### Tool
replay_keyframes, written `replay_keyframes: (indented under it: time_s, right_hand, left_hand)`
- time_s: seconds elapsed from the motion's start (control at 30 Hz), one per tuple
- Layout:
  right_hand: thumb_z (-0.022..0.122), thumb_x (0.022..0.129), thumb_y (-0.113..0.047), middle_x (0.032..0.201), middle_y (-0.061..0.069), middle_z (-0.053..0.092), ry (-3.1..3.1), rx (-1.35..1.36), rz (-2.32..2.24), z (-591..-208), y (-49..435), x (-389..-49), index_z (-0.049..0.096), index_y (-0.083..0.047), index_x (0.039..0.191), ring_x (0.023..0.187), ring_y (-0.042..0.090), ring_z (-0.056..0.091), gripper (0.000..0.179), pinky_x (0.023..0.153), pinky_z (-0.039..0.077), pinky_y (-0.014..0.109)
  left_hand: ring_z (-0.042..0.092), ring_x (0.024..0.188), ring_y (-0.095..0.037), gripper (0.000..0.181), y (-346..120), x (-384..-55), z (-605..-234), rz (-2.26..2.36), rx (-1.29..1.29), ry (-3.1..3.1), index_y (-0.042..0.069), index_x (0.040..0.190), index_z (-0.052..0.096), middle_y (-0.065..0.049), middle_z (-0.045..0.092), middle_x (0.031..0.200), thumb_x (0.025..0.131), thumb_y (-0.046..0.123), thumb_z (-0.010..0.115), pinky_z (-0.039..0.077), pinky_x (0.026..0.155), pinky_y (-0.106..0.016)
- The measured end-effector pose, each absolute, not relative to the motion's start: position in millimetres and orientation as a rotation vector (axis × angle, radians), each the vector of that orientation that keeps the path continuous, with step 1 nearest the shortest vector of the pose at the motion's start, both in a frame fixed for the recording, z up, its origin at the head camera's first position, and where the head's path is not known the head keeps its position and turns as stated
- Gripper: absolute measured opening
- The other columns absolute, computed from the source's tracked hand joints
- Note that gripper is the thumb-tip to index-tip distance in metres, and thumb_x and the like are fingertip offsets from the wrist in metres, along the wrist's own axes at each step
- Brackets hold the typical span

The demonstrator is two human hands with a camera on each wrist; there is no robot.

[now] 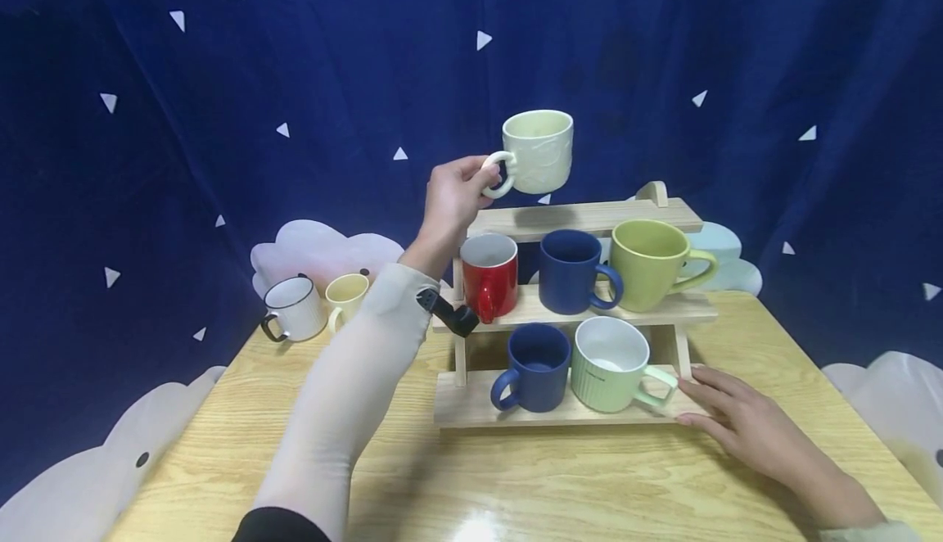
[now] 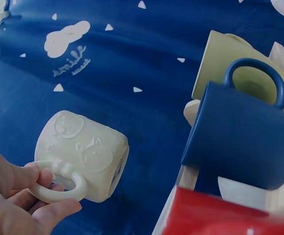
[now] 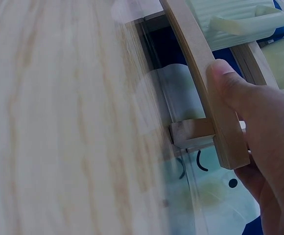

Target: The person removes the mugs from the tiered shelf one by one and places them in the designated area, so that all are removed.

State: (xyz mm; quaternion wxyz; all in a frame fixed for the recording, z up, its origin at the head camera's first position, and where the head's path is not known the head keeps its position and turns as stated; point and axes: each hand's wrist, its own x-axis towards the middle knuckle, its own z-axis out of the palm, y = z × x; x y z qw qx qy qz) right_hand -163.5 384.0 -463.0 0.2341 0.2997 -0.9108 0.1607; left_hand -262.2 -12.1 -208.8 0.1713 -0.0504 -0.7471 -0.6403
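My left hand [image 1: 457, 194] pinches the handle of a cream mug [image 1: 543, 153], holding it upright over the top board [image 1: 582, 219] of a wooden mug rack. Raised relief patterns show on the mug [image 2: 78, 154] in the left wrist view. Down at the rack's right end, my right hand [image 1: 766, 427] grips the bottom board [image 1: 467, 411], with the thumb [image 3: 225, 71] on its front edge and the fingers partly hidden behind. The middle board carries a red mug [image 1: 492, 276], a blue mug [image 1: 569, 272] and a yellow-green mug [image 1: 648, 264].
On the bottom board are another blue mug [image 1: 541, 370] and a pale green mug [image 1: 610, 366]. A white mug with a black handle [image 1: 298, 313] and a pale yellow mug [image 1: 346, 292] stand at the back left of the wooden table [image 1: 560, 485]. A blue curtain [image 1: 331, 75] hangs behind.
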Motion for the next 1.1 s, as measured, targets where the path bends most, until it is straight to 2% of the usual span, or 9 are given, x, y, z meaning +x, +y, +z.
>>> replay_keyframes:
  time_s: [0.13,0.23,0.37,0.5,0.7,0.8,0.83,0.93,1.1]
  right_hand:
    - [0.081,0.077,-0.035,0.132,0.012,0.058,-2.52,0.816,0.446,-463,384,-163,0.068,-0.016,0.125,0.116,0.038,0.055,0.053,0.097,0.042,0.043]
    - [0.081,0.078,-0.035,0.132,0.012,0.057,-2.528,0.813,0.449,-463,385,-163,0.068,-0.015,0.125,0.116,0.038,0.054,0.053,0.095,0.042,0.047]
    - [0.081,0.078,-0.035,0.131,0.012,0.058,-2.519,0.811,0.446,-462,385,-162,0.068,-0.015,0.125,0.116,0.038,0.054,0.053,0.101,0.04,0.042]
    - [0.081,0.077,-0.034,0.131,0.012,0.058,-2.509,0.811,0.452,-461,385,-162,0.068,-0.014,0.124,0.116,0.038,0.054,0.052,0.11,0.031,0.028]
    - [0.082,0.077,-0.034,0.13,0.012,0.059,-2.501,0.816,0.451,-460,387,-162,0.068,-0.014,0.124,0.116,0.038,0.055,0.052,0.111,0.028,0.024]
    - [0.081,0.078,-0.034,0.13,0.012,0.058,-2.504,0.819,0.455,-460,388,-162,0.068,-0.015,0.125,0.116,0.038,0.054,0.052,0.109,0.033,0.03]
    - [0.081,0.078,-0.034,0.13,0.013,0.058,-2.506,0.823,0.454,-460,387,-162,0.068,-0.015,0.125,0.116,0.039,0.054,0.052,0.106,0.037,0.038]
    - [0.08,0.079,-0.034,0.131,0.014,0.058,-2.515,0.824,0.458,-461,387,-162,0.068,-0.015,0.126,0.116,0.04,0.054,0.052,0.099,0.041,0.047]
    - [0.08,0.08,-0.035,0.131,0.013,0.058,-2.516,0.823,0.451,-464,386,-163,0.067,-0.016,0.126,0.116,0.039,0.054,0.052,0.099,0.041,0.047]
  left_hand:
    - [0.067,0.097,-0.022,0.028,-23,-259,-209,-1.833,-0.129,-2.094,0.0,0.119,0.068,-0.016,0.07,0.105,0.095,0.015,0.065,0.057,0.08,-0.028]
    - [0.066,0.103,-0.026,0.028,-30,-257,-210,-1.853,-0.135,-2.06,-0.002,0.12,0.067,-0.02,0.069,0.108,0.096,0.012,0.064,0.057,0.081,-0.03]
    - [0.065,0.105,-0.028,0.027,-41,-253,-210,-1.854,-0.123,-2.031,-0.003,0.119,0.067,-0.02,0.069,0.107,0.096,0.009,0.064,0.057,0.082,-0.031]
    - [0.066,0.102,-0.026,0.026,-52,-249,-211,-1.836,-0.089,-2.021,-0.002,0.119,0.068,-0.02,0.069,0.107,0.095,0.009,0.064,0.057,0.082,-0.032]
    - [0.066,0.1,-0.024,0.025,-71,-244,-215,-1.8,-0.036,-2.013,-0.001,0.118,0.069,-0.02,0.069,0.106,0.095,0.01,0.065,0.056,0.083,-0.031]
    - [0.066,0.099,-0.023,0.026,-81,-241,-217,-1.789,-0.011,-2.002,-0.001,0.119,0.068,-0.02,0.068,0.106,0.096,0.01,0.064,0.056,0.083,-0.03]
    - [0.066,0.099,-0.022,0.026,-84,-240,-217,-1.782,-0.001,-2.002,-0.001,0.119,0.068,-0.02,0.068,0.106,0.096,0.011,0.064,0.056,0.083,-0.03]
    - [0.065,0.099,-0.022,0.027,-93,-237,-218,-1.767,0.029,-2.002,-0.001,0.119,0.067,-0.019,0.068,0.106,0.096,0.011,0.064,0.056,0.083,-0.03]
    - [0.065,0.103,-0.026,0.026,-105,-233,-219,-1.777,0.075,-1.993,-0.002,0.119,0.067,-0.017,0.068,0.103,0.096,0.009,0.064,0.056,0.084,-0.03]
